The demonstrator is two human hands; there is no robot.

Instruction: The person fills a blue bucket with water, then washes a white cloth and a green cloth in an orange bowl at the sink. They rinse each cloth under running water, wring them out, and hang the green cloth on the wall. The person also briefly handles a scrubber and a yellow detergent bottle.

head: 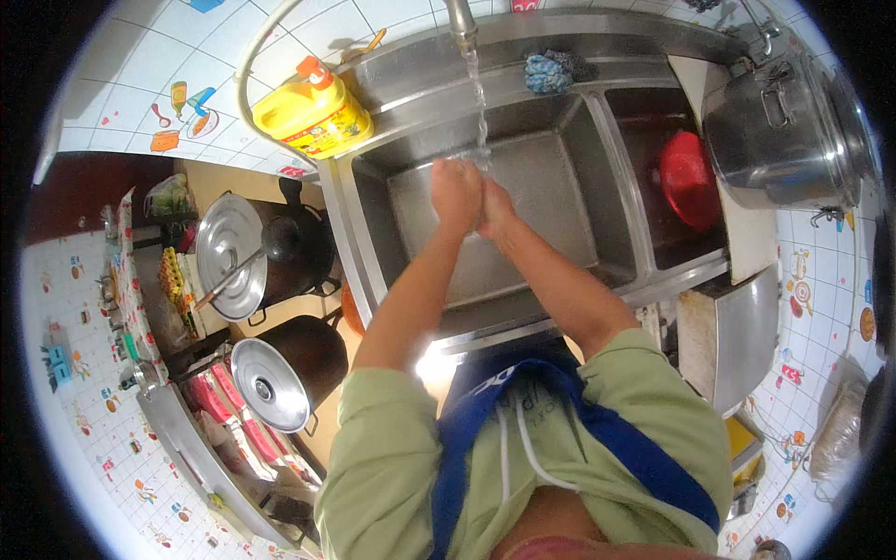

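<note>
Water runs from a metal faucet (462, 31) at the top middle down into a stainless steel sink basin (553, 196). Just under the stream, my left hand (456, 192) and my right hand (495, 203) press against each other over the basin. Which hand is which follows the arms: the left one comes from the left side, the right one from the right. The fingers are partly hidden and no object shows between the hands. A blue and white scouring cloth (547, 73) and a dark scrubber lie on the sink's back ledge.
A yellow detergent jug (315, 115) stands at the sink's back left corner. Right of the basin, a second compartment holds a red plastic bowl (687, 178). A large steel pot (777, 133) stands beyond it. Lidded pots (231, 255) are at the left, with a ladle across one.
</note>
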